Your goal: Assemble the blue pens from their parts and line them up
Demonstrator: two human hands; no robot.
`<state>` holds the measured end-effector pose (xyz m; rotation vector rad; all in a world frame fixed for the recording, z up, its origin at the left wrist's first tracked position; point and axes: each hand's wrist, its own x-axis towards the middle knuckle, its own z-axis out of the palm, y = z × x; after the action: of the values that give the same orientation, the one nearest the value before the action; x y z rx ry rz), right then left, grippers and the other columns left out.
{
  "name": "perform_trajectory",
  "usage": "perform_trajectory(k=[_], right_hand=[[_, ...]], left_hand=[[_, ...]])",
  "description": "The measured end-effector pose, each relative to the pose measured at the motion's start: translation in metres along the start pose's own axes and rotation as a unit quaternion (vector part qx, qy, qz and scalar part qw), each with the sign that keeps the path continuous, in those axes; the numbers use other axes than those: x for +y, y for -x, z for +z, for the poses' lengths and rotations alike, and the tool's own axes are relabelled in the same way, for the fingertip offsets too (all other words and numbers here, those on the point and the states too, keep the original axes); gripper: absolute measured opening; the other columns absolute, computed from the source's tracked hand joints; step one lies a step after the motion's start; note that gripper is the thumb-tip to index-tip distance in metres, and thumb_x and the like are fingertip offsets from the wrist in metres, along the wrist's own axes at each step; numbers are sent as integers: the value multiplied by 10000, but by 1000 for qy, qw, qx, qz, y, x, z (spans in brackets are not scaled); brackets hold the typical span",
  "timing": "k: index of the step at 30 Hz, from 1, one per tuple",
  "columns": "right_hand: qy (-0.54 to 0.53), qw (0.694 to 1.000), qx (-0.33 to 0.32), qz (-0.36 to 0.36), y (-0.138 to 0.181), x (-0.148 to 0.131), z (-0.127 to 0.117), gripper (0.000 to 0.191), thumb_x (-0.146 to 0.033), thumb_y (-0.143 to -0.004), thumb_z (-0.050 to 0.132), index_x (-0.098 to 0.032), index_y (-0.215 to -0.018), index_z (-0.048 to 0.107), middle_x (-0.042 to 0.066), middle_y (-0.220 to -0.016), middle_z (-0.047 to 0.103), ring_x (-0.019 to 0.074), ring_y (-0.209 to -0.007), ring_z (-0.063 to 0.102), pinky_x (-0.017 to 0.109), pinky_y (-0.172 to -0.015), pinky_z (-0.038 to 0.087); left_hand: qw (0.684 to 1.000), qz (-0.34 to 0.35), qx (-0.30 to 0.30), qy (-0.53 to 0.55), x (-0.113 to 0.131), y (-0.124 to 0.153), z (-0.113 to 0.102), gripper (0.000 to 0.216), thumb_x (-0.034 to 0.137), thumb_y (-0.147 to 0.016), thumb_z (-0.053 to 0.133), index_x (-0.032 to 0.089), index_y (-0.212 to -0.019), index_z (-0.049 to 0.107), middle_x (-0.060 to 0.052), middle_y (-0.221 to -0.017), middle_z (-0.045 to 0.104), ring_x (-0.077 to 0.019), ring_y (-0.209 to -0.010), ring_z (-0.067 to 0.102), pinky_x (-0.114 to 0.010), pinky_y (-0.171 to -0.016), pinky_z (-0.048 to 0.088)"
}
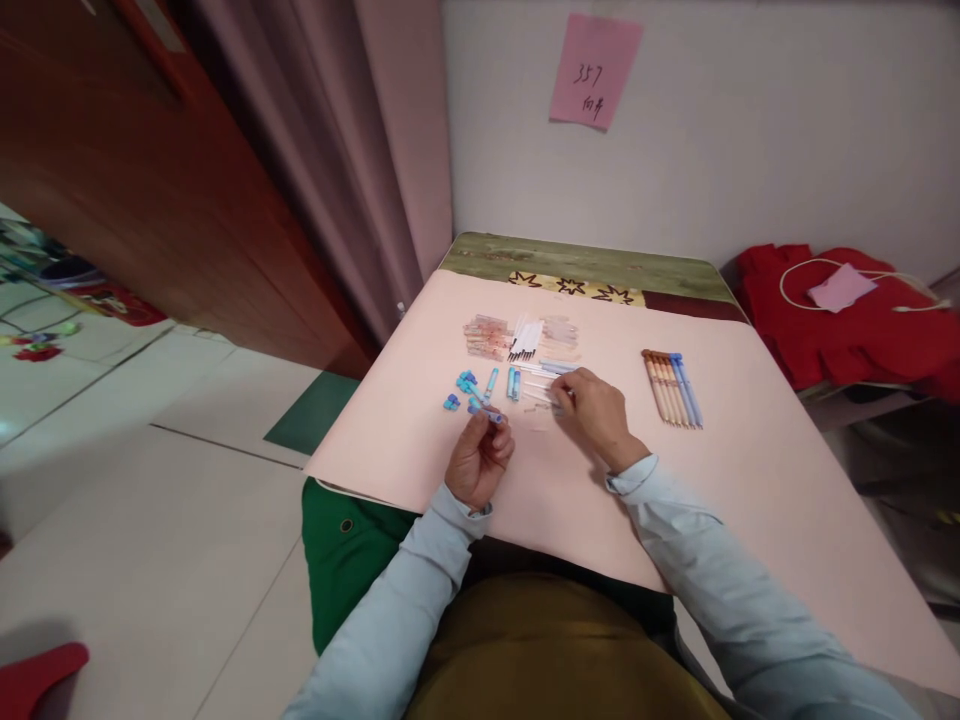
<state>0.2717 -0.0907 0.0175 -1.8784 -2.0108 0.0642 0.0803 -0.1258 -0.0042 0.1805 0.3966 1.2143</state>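
Observation:
My left hand (480, 458) is closed around a small blue pen part (487, 411), held just above the pink table cover (420, 420). My right hand (597, 413) lies palm down with its fingers curled over thin clear pen tubes (538, 388); whether it grips one is unclear. Loose blue caps and barrels (469, 385) lie just beyond my left hand. Further back sit pink-patterned pen barrels (486, 337), a bunch of white refills (526, 338) and pale parts (559, 335). A row of finished pens (672, 387) lies to the right of my right hand.
The table stands against a white wall with a pink paper note (595, 70). A red cloth pile (847, 310) with a white cord lies to the right. A curtain and a wooden door stand at the left, over a tiled floor. A green cloth (345, 560) hangs below the near edge.

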Motion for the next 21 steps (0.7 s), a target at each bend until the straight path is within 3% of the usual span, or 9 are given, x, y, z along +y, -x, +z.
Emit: perform_trajectory(k=[8,16,21], right_hand=[[-106,983,111,96,30,39,-14,221,-375,-889,562,-215,-842,707,13,-826,680,136,-648,578,266,-611,361],[-50,997,49,39,52,33,0,186,-353,-887,592,-265,-995,714,-3,-953,695,136,-721,612,257,-573,325],[28,999,4,38,50,33,-1,216,-334,-942,518,-260,-1025,703,15,-989,684,138,-699,584,279,-568,277]], left_hand=[[1000,7,1,23,1,3,-1,110,233,-841,698,135,-874,663,-5,-724,558,-45,-543,408,-140,-464,371],[998,40,33,24,29,-15,2,108,241,-885,652,140,-848,638,9,-700,522,-44,-564,417,-123,-475,366],[997,-24,44,-58,25,-18,0,136,249,-815,730,153,-864,645,6,-700,535,-61,-556,418,-154,-454,344]])
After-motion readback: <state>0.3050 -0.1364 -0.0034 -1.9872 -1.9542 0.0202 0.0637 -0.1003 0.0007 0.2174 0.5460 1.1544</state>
